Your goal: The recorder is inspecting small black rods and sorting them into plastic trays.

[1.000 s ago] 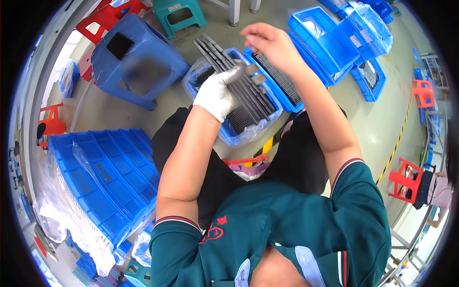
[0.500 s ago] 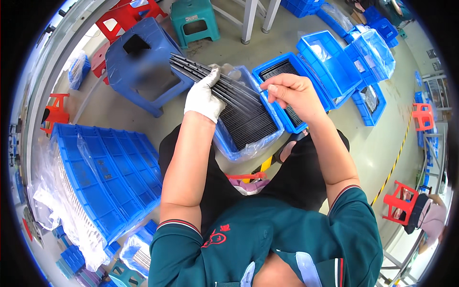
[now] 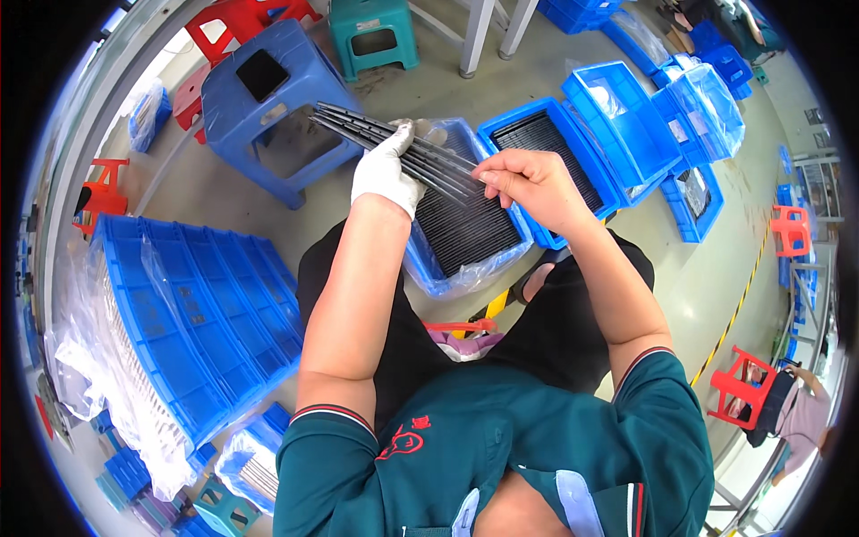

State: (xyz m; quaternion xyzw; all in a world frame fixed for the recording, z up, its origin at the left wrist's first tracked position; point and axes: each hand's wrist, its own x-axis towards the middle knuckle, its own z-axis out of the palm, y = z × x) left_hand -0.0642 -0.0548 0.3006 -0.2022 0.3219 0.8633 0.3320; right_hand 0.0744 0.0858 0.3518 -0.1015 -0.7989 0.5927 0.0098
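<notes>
Bins (image 3: 548, 239) are packed with black strips (image 3: 465, 242); a bunch (image 3: 347, 125) is gripped by the left hand (image 3: 387, 174), one now pinched by the right hand (image 3: 534, 186).

Dark strips (image 3: 353, 127) are held in the gloved left grip (image 3: 386, 179), one end pinched by the bare right grip (image 3: 537, 183). Beneath both, a blue crate (image 3: 429, 279) is seen; leftward, a blue stool (image 3: 228, 97).

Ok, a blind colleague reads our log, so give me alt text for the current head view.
A gloved left hand grips thin dark strips above a plastic-lined blue crate of similar strips, while the bare right hand is at their right-hand end.
</notes>
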